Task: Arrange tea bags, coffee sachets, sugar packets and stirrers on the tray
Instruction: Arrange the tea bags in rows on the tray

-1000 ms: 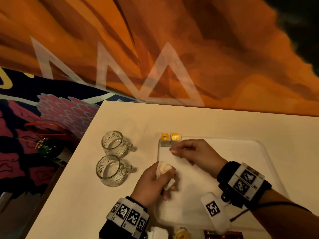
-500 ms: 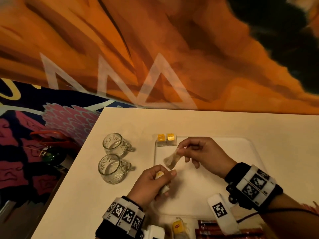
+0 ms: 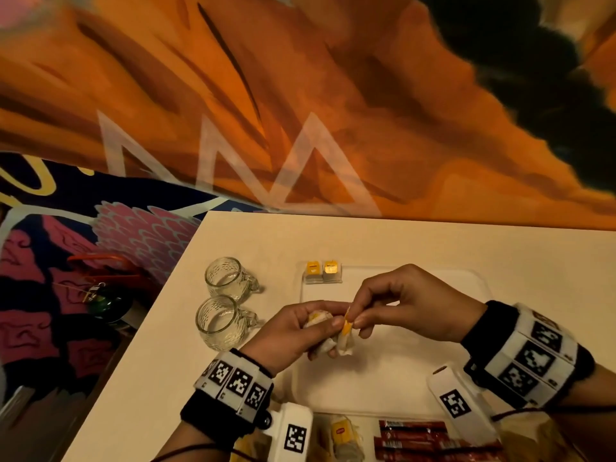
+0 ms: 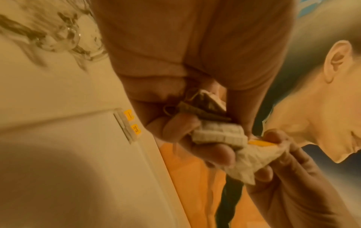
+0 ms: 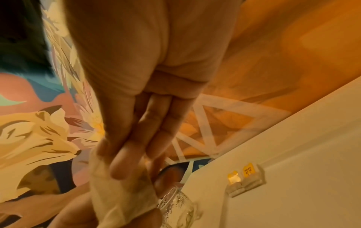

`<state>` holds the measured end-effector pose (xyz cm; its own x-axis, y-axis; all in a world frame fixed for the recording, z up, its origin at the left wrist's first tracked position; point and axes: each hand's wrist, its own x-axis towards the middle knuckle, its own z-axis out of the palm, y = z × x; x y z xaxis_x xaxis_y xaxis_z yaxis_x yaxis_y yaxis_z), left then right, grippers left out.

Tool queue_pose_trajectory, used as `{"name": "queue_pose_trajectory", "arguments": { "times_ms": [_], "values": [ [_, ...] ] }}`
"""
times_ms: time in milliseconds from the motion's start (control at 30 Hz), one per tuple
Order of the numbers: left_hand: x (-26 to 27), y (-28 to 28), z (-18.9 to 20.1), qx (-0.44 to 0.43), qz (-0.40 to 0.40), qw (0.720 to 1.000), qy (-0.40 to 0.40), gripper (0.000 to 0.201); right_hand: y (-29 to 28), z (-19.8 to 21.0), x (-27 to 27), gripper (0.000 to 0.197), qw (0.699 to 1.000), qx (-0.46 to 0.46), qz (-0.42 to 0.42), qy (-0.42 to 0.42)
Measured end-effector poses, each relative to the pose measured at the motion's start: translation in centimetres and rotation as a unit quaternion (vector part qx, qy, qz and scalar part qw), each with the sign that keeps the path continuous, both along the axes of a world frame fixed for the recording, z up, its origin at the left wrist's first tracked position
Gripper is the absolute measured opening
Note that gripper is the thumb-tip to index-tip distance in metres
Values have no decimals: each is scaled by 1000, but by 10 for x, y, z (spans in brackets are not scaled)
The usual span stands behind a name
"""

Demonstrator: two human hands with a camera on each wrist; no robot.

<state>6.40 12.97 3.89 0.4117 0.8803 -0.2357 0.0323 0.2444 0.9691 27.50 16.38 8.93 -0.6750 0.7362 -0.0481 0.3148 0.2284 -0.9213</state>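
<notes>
- Nearest to us, at the table's (image 3: 140, 388) front edge, lie red sachets (image 3: 413, 438) and a tea bag with a yellow label (image 3: 340, 433), just off the tray's near rim.
- Our left hand (image 3: 293, 331) is curled round a small bundle of tea bags (image 4: 218, 134), held over the near left part of the white tray (image 3: 383, 388).
- Our right hand (image 3: 406, 305) pinches the yellow tag (image 3: 346, 326) of one tea bag (image 4: 252, 160) between thumb and fingertips; that bag hangs between the two hands, its paper touching the left fingers.
- From the right wrist, three fingers (image 5: 154, 128) lie straight and close together against the bag's paper (image 5: 121, 199).
- Left of the tray stand two glass mugs (image 3: 223, 323), upright, one behind the other, handles turned toward the tray.
- At the tray's far left corner, two tea bags (image 3: 323, 271) with yellow tags sit side by side, touching, against the rim.
- Behind the table rises an orange painted wall (image 3: 333, 95) with pale zigzag lines.
- Off the table's left edge, a dark patterned surface (image 3: 66, 261) with pink shapes shows; the small things lying there are too dim to tell.
</notes>
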Motion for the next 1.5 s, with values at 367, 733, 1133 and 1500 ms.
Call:
{"name": "queue_pose_trajectory", "arguments": {
  "times_ms": [367, 733, 1133, 1500],
  "values": [
    [6, 1, -19, -17, 193, 981, -19, 7, -6, -35, 0, 31, 979, -90, -173, 55],
    [-3, 12, -50, -46, 258, 964, 40, 9, 27, -91, 7, 5, 980, -150, -118, -57],
    [1, 20, -63, -130, 261, 956, -19, 21, 113, -136, -2, 10, 930, -19, -283, -234],
    [-1, 26, -71, -172, 273, 943, -82, 24, 131, -136, -16, 14, 908, 10, -317, -272]
  ]
}}
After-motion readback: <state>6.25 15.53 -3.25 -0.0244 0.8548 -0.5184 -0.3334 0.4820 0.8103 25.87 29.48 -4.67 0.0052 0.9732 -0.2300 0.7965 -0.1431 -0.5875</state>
